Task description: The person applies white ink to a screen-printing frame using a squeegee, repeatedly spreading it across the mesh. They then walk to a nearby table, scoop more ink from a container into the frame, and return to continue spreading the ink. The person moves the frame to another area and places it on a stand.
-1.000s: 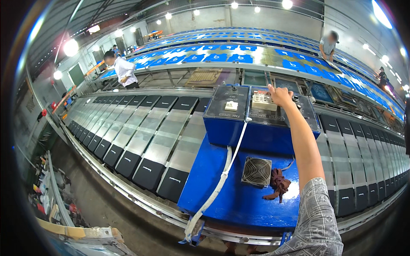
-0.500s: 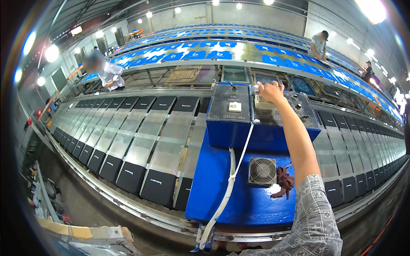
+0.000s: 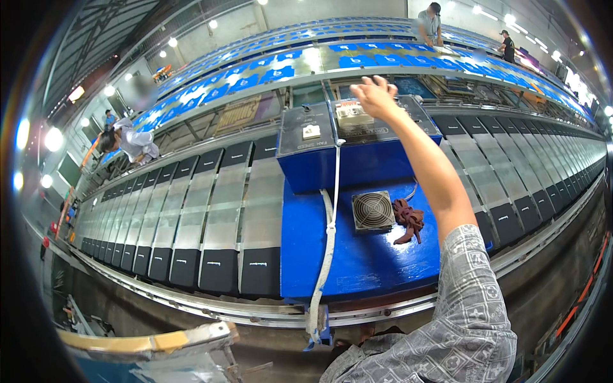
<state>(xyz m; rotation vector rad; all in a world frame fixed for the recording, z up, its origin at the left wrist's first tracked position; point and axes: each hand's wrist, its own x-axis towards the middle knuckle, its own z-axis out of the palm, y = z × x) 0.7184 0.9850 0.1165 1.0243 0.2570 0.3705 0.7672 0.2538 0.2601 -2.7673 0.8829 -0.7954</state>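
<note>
My right hand (image 3: 377, 99) is raised over the far part of a control box (image 3: 306, 169) with blue sides and a dark top panel. The fingers are apart and bent, with nothing visible between them. Just left of the hand sits a cream boxy gauge or meter (image 3: 353, 116) on the panel, partly covered by it. A white switch (image 3: 311, 131) is further left. Below the panel, the blue machine body (image 3: 377, 271) carries a square fan grille (image 3: 373, 212) and a bunched brown cloth (image 3: 408, 221). A white cord (image 3: 330, 226) hangs down its front. My left hand is out of view.
Black fabric pieces (image 3: 219, 271) lie on rows of slanted boards on both sides. A metal rail (image 3: 255, 311) runs along the front. Long tables of blue printed pieces (image 3: 396, 60) stand behind, with people (image 3: 131, 142) working near them. A worn frame (image 3: 147, 341) is at lower left.
My right hand has lifted off the panel beside the meter, leaving more of the meter exposed. The view has turned. The person at left has bent forward.
</note>
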